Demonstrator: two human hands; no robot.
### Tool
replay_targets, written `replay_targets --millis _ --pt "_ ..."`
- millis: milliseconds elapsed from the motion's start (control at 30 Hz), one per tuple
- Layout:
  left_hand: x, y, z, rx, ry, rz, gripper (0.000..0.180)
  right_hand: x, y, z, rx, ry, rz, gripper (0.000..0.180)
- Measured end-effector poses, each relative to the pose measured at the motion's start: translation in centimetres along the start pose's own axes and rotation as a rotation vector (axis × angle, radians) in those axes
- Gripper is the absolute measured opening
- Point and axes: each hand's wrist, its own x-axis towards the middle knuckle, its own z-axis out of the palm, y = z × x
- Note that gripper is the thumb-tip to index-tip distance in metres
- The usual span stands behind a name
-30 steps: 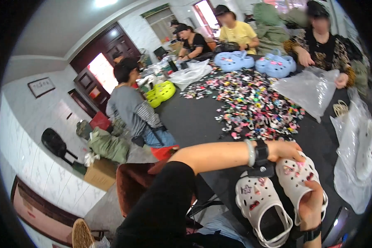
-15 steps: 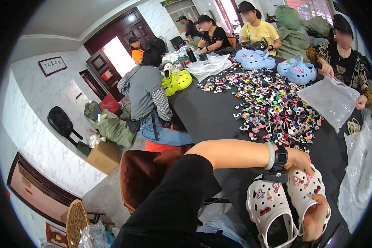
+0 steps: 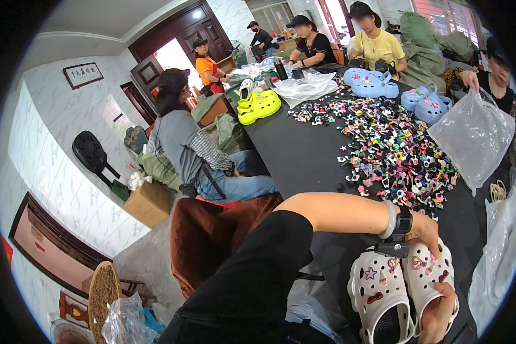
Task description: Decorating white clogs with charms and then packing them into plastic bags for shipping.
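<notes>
Pair, place: left clog (image 3: 362,282) and right clog (image 3: 412,275) at the near right end of the dark table (image 3: 292,157), close beside each other; whether their sides touch, cannot tell.
Toes: both point away from the wearer, toward the charm heap (image 3: 393,149); heels toward the lower edge.
Long axis: near-far on both, almost parallel; left clog slants a little, toe leftward of heel. Foot openings face up.
Colour, build: off-white, rounded toes, round vent holes across the uppers; left clog shows a dark inside and a heel strap.
Charms, left clog: pink star (image 3: 370,273), red bow-like piece (image 3: 374,297), small cone-shaped piece, another pinkish one near the inner edge.
Charms, right clog: pink-and-red piece toward the inner side, pink bit by the fingertips, red bow-like piece near the opening.
Left hand (image 3: 425,232): reaches across from the left, fingers bent down onto right clog's toe; whether they pinch a charm, cannot tell. Pale bangle (image 3: 391,220) and black strap at the wrist.
Right hand (image 3: 440,309): clamped on right clog's outer side, by the foot opening.
Beyond: blue clogs (image 3: 375,86) past the heap; clear plastic bag (image 3: 473,137) to the right.
</notes>
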Motion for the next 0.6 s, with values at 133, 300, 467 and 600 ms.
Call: replay_targets --millis 133,300,467,600 --pt "-0.1 -0.1 0.3 0.012 0.095 0.024 0.059 -0.5 0.5 0.6 -0.045 0.067 -0.074 0.065" --pt "-0.4 -0.8 0.7 0.029 0.162 0.098 0.068 -0.6 0.6 0.3 -0.025 0.091 -0.065 0.065" --pt "-0.1 -0.4 1.1 -0.032 0.097 0.109 0.061 -0.9 0.5 -0.6 0.008 -0.007 -0.101 0.063" --pt "0.9 -1.0 -0.3 -0.081 -0.133 0.160 0.049 -1.0 0.4 -0.1 0.080 -0.106 -0.119 0.072"
